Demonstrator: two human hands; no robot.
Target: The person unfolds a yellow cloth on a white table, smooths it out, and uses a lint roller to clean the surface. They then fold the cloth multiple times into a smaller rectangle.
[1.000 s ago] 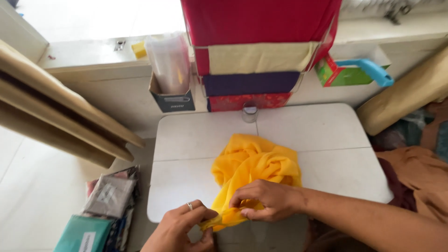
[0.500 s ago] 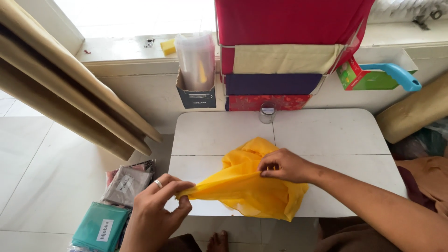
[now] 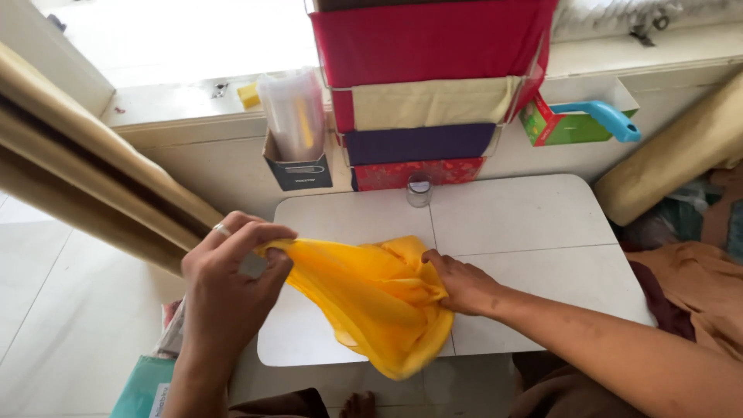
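A yellow cloth lies partly on a small white folding table and hangs over its front edge. My left hand, a ring on one finger, pinches one corner of the cloth and holds it lifted to the left of the table. My right hand grips the cloth's bunched right side and rests on the tabletop. The fabric stretches between the two hands.
A small glass jar stands at the table's back edge. Behind it hang folded red, cream and purple fabrics. A dark box holding clear plastic and a green box with a blue handle sit by the ledge. Brown rolls lean left.
My left hand has risen and pulled the cloth's corner up and to the left, spreading the fabric. My right hand has kept its hold on the table.
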